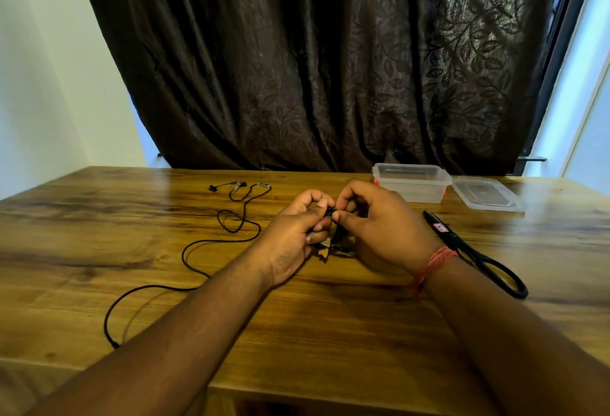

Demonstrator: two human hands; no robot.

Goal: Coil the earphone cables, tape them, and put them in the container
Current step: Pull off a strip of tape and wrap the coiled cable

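My left hand (pixel 298 234) and my right hand (pixel 379 227) meet above the middle of the wooden table (pixel 313 333), both pinching a small coiled black earphone cable (pixel 336 234) between their fingertips. A brownish scrap, perhaps tape (pixel 324 253), hangs below the bundle. A second black earphone cable (pixel 211 244) lies uncoiled on the table to the left, its earbuds at the far end. The clear plastic container (pixel 411 182) stands open at the back right, its lid (pixel 487 194) flat beside it.
Black-handled scissors (pixel 475 252) lie on the table just right of my right wrist. A dark patterned curtain (pixel 330 62) hangs behind the table. The table's near edge runs under my forearms.
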